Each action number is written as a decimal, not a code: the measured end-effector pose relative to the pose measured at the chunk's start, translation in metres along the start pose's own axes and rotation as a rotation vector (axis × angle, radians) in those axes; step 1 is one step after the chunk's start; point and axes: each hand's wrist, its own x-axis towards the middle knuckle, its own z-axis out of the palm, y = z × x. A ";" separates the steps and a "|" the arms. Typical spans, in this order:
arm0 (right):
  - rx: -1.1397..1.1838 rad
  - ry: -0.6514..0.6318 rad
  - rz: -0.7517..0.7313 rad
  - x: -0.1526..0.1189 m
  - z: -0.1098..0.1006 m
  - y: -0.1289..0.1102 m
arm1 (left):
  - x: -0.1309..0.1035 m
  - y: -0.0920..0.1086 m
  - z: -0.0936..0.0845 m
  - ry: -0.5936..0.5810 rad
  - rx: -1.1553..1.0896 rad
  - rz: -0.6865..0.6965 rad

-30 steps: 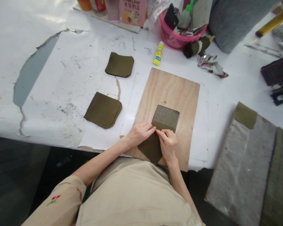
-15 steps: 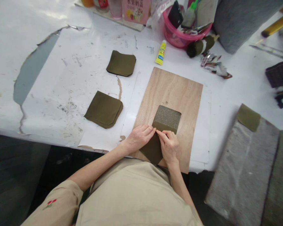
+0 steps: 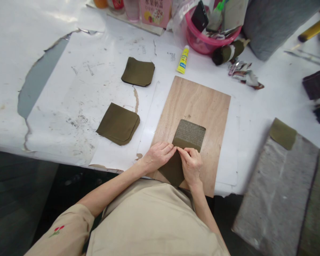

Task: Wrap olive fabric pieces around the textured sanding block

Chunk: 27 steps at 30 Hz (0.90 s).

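On a thin plywood board [image 3: 200, 96] lies an olive fabric piece [image 3: 174, 169], partly under my hands. Its upper edge meets a rectangular piece with a grey, ribbed-looking surface [image 3: 190, 131]; whether the two are joined I cannot tell. My left hand [image 3: 159, 155] comes in from the left, fingers pressed together, tips on the olive fabric's edge. My right hand [image 3: 191, 164] is closed in a pinch on that same edge, its fingertips almost touching the left ones. Two stacks of olive fabric pieces, an upper one [image 3: 138, 72] and a lower one [image 3: 118, 124], sit left of the board.
A yellow glue tube [image 3: 183, 60] lies above the board. Behind it stand a pink basket [image 3: 200, 42] of tools and an olive roll [image 3: 226, 54]. Grey cloth [image 3: 277, 192] hangs at the right. White paper [image 3: 53, 106], torn at left, covers the table.
The whole view has shifted very slightly. Both hands keep practically the same place and grip on the olive fabric.
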 end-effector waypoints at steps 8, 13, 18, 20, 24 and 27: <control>0.007 0.004 -0.002 0.001 -0.001 -0.001 | -0.002 -0.001 0.000 0.015 -0.033 0.004; -0.005 -0.002 -0.008 0.000 0.000 0.000 | -0.001 -0.001 -0.001 -0.017 -0.030 -0.011; -0.010 -0.006 -0.012 0.000 0.000 0.001 | 0.000 0.001 -0.001 -0.066 -0.030 -0.029; -0.016 -0.004 -0.016 0.000 0.000 0.001 | 0.000 0.001 -0.001 -0.077 -0.026 -0.035; -0.028 -0.004 -0.021 -0.001 0.001 0.001 | 0.002 0.002 -0.001 -0.079 0.001 -0.040; -0.034 -0.008 -0.019 -0.001 0.002 0.002 | 0.003 0.002 -0.002 -0.077 0.013 -0.036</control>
